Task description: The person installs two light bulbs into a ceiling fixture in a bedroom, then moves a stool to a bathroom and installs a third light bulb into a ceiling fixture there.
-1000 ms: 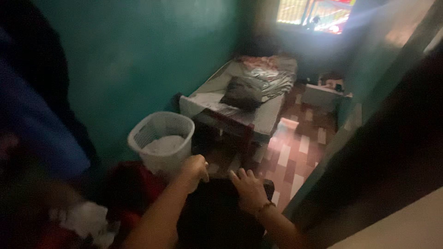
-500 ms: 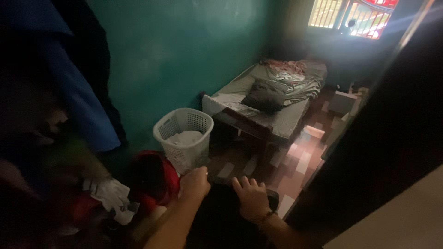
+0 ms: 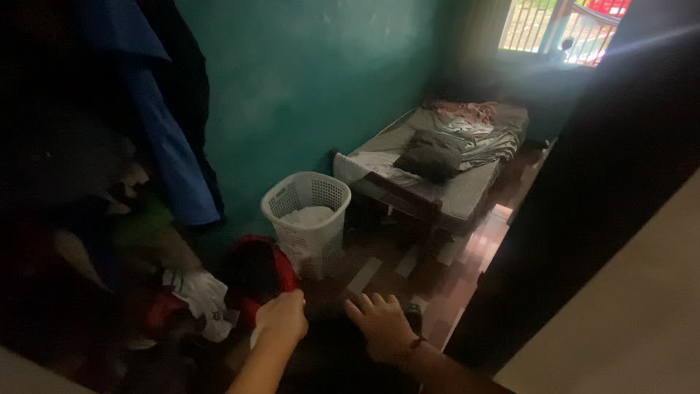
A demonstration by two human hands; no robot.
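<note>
A teal wall [image 3: 306, 80] fills the back of the dim room, and a low bed [image 3: 437, 168] with a rumpled grey sheet and a dark pillow lies along it under a barred window [image 3: 561, 29]. Blue and dark clothes [image 3: 168, 131] hang at the left above a jumbled heap of laundry [image 3: 138, 255]. A white plastic laundry basket [image 3: 308, 219] with a latticed wall stands upright on the tiled floor [image 3: 467, 270], between the heap and the bed, with pale cloth inside it. Just beside the basket lies a red garment [image 3: 262, 273], and near that a crumpled white cloth [image 3: 200, 295]. Lowest in view, a dark garment [image 3: 335, 350] sits right below the person, touching both hands. The left hand [image 3: 281, 321] is curled into a fist on its near edge, apparently bunching the fabric; the right hand [image 3: 383, 328] lies flat on top with fingers spread, pressing rather than gripping. The dark garment looks soft, limp and light, likely to sag and trail when lifted, so it is best gathered in bunched handfuls at its edges, not pinched at one corner.
</note>
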